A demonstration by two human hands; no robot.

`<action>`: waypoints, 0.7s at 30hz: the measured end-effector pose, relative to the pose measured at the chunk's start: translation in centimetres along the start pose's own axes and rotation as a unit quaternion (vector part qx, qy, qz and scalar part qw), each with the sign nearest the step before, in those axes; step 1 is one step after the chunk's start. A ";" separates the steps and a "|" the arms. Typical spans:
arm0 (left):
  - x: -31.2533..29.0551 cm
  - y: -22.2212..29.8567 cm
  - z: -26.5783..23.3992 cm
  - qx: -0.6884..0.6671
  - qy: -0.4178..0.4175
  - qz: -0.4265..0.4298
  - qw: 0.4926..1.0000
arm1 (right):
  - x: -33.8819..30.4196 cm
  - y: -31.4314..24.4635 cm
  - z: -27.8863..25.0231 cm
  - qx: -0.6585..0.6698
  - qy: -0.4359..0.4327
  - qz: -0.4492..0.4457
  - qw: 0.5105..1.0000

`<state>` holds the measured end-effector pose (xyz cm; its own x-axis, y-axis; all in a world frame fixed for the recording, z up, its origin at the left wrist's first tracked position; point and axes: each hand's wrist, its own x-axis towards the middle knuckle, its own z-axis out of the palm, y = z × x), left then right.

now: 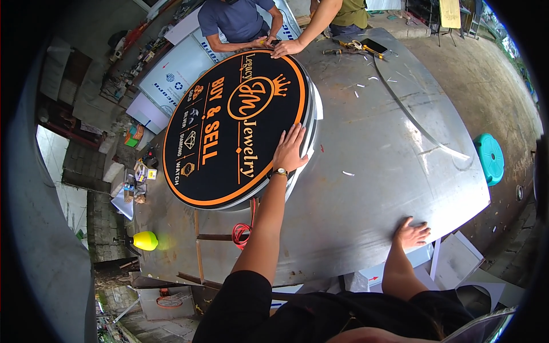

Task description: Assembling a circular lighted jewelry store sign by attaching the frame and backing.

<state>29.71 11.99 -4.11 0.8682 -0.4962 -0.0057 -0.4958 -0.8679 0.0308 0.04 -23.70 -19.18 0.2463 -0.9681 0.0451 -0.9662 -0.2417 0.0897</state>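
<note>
A large round sign [229, 148], black with an orange ring and orange and white lettering, lies face up on a grey metal table [354, 188]. My left hand [290, 150] rests on the sign's right rim, fingers spread over its face, with a watch on the wrist. My right hand [413, 233] lies on the table's near right edge, fingers apart, holding nothing. Beneath the sign's near edge, a coil of red wire [241, 233] sits beside my left forearm. At the sign's far edge, another person's hand [287, 48] touches the rim.
Two people stand across the table. Pliers, a phone [374, 46] and other tools lie at the far edge. A thin strip [420, 127] curves over the right side, among paper scraps. A teal stool [489, 158] stands right; a yellow-green spray bottle [145, 240] is at left.
</note>
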 end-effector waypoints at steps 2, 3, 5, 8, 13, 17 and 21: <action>0.0 0.0 0.1 0.000 0.004 0.002 1.000 | 0.0 0.0 0.0 0.003 0.000 0.000 1.000; 0.0 0.0 0.1 -0.001 0.008 0.004 1.000 | 0.0 0.0 -0.1 0.005 0.001 -0.001 1.000; 0.0 -0.1 0.1 0.000 0.006 0.003 1.000 | -0.1 0.0 -0.3 0.005 -0.001 -0.002 1.000; 0.1 0.0 0.1 0.002 -0.002 -0.001 1.000 | -0.1 0.0 -0.2 0.005 0.000 -0.002 1.000; 0.1 0.0 0.2 0.000 -0.005 -0.004 1.000 | -0.1 -0.1 -0.4 0.002 -0.003 -0.001 1.000; 0.0 0.0 0.2 0.002 -0.002 -0.002 1.000 | -0.1 0.0 -0.4 0.004 -0.003 0.000 1.000; 0.1 0.0 0.2 0.000 -0.001 -0.002 1.000 | 0.0 0.1 -0.1 0.003 -0.002 0.000 1.000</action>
<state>29.77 11.95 -4.32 0.8706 -0.4920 -0.0081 -0.4915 -0.8703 0.0307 -0.03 -23.72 -19.08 0.2467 -0.9682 0.0405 -0.9665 -0.2428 0.0836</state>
